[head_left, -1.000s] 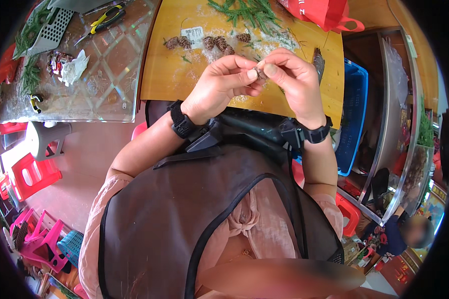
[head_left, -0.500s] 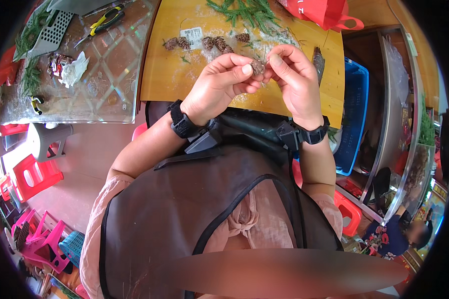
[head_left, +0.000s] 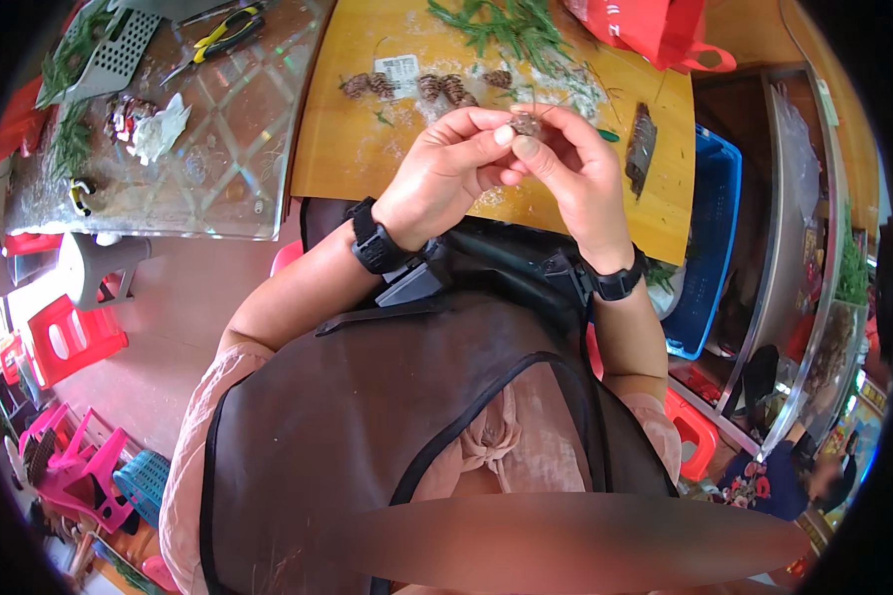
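Observation:
A small brown pine cone [head_left: 529, 124] is pinched between the fingertips of both my hands, over the near part of the yellow table [head_left: 367, 164]. My left hand [head_left: 446, 164] grips it from the left, thumb on top. My right hand [head_left: 583, 164] closes on its right side, the thumb tip beside the left thumb. A thin strand rises above the cone; its kind is too fine to tell. Beyond my hands lie several more pine cones [head_left: 431, 87] and a white label [head_left: 398, 69]. My fingers hide the cone's underside.
Green sprigs [head_left: 501, 28], white flakes and a red bag [head_left: 645, 30] lie at the far side. A dark bark-like piece [head_left: 642, 149] is right of my hands. A glass-topped table [head_left: 218, 188] with pliers [head_left: 223, 40] stands left; a blue crate [head_left: 709, 238] sits right.
My right fingers have moved left, from beside the pine cone onto it, and the two thumbs are now close together. The view has shifted slightly.

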Demonstrator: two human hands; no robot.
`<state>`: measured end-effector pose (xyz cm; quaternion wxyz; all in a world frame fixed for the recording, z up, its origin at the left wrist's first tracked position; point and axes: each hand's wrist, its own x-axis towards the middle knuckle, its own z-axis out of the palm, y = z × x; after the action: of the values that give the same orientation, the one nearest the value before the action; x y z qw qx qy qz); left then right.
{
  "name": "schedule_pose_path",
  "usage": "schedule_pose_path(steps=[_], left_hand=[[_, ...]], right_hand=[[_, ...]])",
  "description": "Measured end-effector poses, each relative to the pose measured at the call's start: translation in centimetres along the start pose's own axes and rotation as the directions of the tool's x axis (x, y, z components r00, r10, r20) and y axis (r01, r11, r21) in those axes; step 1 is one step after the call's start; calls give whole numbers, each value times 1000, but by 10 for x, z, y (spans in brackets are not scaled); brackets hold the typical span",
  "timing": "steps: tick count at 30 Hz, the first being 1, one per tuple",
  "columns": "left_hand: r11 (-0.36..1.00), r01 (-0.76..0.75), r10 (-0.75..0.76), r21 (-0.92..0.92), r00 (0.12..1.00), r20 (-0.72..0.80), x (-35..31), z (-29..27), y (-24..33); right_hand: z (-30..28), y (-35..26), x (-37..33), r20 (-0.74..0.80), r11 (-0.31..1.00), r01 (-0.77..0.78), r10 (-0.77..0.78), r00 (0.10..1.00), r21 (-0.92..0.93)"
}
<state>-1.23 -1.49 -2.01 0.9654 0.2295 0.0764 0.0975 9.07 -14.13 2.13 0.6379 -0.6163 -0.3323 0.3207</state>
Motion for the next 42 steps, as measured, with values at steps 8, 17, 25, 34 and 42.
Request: schedule_pose_path(steps=[8,17,25,34,42], left_hand=[[953,-98,75,288,993,90,-12,1,4],[875,-73,37,478,996,84,-10,0,5],[909,-58,98,412,992,-76,1,-5,12],[992,-25,-6,-121,969,-247,14,-22,33],[994,-82,87,73,994,-72,9,-13,22]], right_hand=[[-15,-2,43,-68,950,-34,13,998,-311],[-30,31,124,282,223,361,-319,905,-905],[-28,25,140,300,421,295,-54,952,-858],[-11,-21,46,432,525,513,-278,858,-679],[-23,-23,17,432,540,534,-316,845,-651]])
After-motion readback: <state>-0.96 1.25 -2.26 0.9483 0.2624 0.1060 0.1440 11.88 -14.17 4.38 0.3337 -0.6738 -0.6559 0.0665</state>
